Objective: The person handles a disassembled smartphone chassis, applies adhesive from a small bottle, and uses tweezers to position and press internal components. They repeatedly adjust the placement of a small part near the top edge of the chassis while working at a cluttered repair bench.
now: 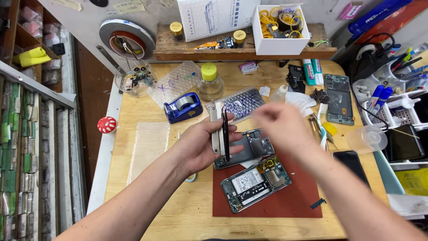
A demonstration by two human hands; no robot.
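My left hand point(201, 145) grips a phone on edge, its grey frame point(215, 129) and dark screen panel point(225, 134) parted slightly. My right hand point(278, 125) is blurred beside it, just right of the panel's top edge; I cannot tell whether it holds anything. Below the hands, an opened phone point(255, 183) with exposed battery and boards lies on a red-brown mat point(290, 203). A grey back cover point(249, 147) lies under the hands.
A blue tape dispenser point(183, 107), a yellow-capped bottle point(209, 82), bubble wrap point(243, 102), another opened phone point(339, 99), a black phone point(352, 163), a plastic cup point(368, 138) and a white box point(281, 29) on a wooden shelf crowd the table.
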